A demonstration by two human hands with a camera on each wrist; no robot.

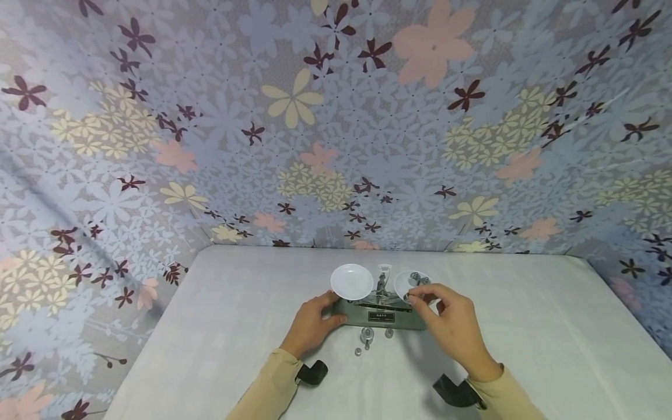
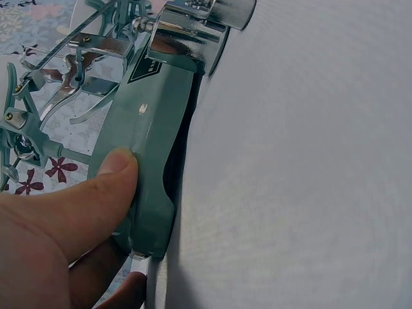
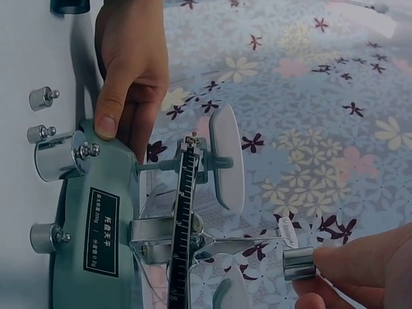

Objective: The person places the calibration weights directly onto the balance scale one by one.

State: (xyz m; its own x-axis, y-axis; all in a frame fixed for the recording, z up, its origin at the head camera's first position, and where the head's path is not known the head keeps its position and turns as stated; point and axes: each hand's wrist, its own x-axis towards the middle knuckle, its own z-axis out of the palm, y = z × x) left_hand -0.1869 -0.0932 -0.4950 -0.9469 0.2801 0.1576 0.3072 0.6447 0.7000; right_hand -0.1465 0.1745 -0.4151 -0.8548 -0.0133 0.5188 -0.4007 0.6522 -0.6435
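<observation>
A green pan balance (image 1: 357, 316) with a black label and a ruled beam (image 3: 182, 212) stands on the table. My left hand (image 1: 312, 324) grips the left end of its base, thumb on the front face (image 2: 71, 219). Between thumb and fingers, my right hand (image 1: 452, 326) pinches a small shiny cylindrical weight (image 3: 297, 262), close to the right pan (image 1: 401, 282). On that pan sit metal weights (image 1: 415, 278), partly hidden by the hand. The white left pan (image 1: 352, 282) carries nothing.
In front of the base stand several knobbed metal weights, among them a large one (image 1: 367, 334), one to its right (image 1: 389, 333) and a small one (image 1: 358, 352). A white cloth (image 1: 220, 326) covers the table. Flowered fabric (image 1: 336, 146) rises behind.
</observation>
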